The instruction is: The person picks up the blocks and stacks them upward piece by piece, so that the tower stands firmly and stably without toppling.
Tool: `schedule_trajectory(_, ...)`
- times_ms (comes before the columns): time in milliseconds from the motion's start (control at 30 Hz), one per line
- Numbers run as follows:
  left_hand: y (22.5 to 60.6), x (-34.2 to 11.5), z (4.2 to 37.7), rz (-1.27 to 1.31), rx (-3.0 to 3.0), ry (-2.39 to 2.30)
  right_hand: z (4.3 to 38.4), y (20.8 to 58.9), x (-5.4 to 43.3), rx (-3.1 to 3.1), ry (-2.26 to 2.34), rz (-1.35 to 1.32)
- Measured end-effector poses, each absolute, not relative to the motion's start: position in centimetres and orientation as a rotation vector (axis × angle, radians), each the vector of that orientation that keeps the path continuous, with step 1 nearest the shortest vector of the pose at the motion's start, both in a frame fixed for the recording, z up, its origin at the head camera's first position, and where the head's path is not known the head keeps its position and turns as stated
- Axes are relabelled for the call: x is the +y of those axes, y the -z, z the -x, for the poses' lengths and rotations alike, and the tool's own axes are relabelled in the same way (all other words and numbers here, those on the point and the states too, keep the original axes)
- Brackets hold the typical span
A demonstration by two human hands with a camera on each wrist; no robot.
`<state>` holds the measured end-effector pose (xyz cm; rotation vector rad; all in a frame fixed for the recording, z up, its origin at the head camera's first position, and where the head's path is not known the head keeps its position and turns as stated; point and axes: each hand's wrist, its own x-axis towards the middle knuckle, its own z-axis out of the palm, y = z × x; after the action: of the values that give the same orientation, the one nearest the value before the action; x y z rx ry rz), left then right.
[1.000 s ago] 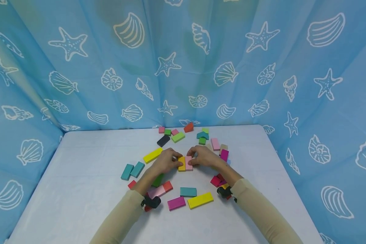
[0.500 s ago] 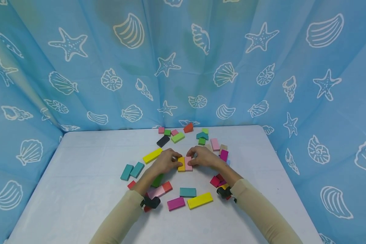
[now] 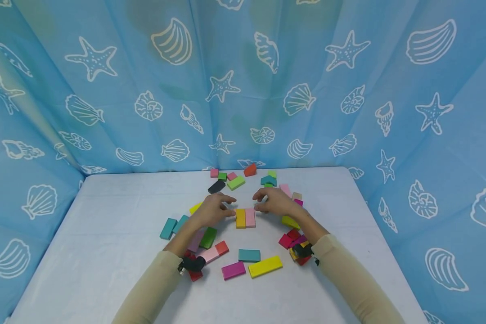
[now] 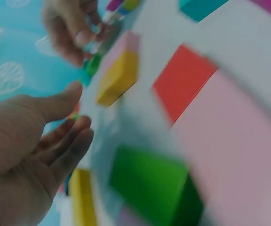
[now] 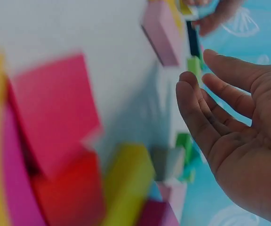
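Observation:
An orange-yellow block and a pink block stand side by side, long faces together, in the middle of the white table. Just left of the pair is my left hand, its fingers parted and nothing between them. On the other side my right hand hovers with relaxed fingers, also holding nothing. The left wrist view has the orange-yellow block beyond the fingertips of the left hand. In the right wrist view the pink block sits beyond the right hand.
Nearer the front lie a teal block, a magenta block and a long yellow block. A red cluster lies under the right forearm; a green block is beside the left. Several small blocks and a black one sit behind.
Both hands have let go of the orange-yellow and pink blocks and drawn apart, left hand to the left, right hand slightly right and up. The two blocks have stayed in place.

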<state>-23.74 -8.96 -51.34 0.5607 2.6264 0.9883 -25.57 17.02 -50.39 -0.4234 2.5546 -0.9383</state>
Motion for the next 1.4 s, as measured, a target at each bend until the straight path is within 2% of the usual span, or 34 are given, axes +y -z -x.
schedule_trajectory(200,49.6,-13.3,23.4,-0.692,2.553,-1.017,26.6,48.6,20.3,2.568,0.969,0.437)
schedule_trajectory(467,49.3,-16.5,21.2,-0.615,2.457,-0.876,27.2,48.5,22.7,2.634,0.785,0.416)
schedule_trajectory(733,50.2,-16.9,19.2,-0.640,2.445,-0.722,27.5,50.1,22.8,2.626,0.673,0.409)
schedule_trajectory(1400,51.1,-16.2,19.0,-0.613,2.479,-0.876,26.0,49.8,22.7,2.691,0.750,0.411)
